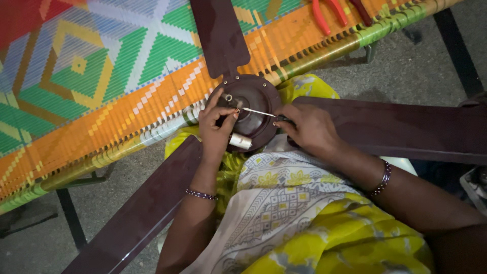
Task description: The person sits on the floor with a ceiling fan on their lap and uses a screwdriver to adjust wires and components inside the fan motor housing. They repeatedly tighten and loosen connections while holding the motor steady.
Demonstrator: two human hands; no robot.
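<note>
Fan hub (256,96) rests on the lap, between both hands. Left hand (217,129) pinches a small part on the hub; right hand (307,129) grips a screwdriver (259,112) whose tip reaches the hub's centre.

Three blades (220,35) are fanning out from the hub (253,101), fencing it in; open gaps are lying between them. Pliers (327,12) are sitting well apart on the cot (101,76).

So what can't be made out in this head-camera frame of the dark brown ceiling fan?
- Thin metal tool: its handle hidden inside the right hand.
- Fan hub: part covered by the left hand.
- Red-handled pliers: jaws cut off by top edge.
- Small white cylinder: markings too small.
</note>
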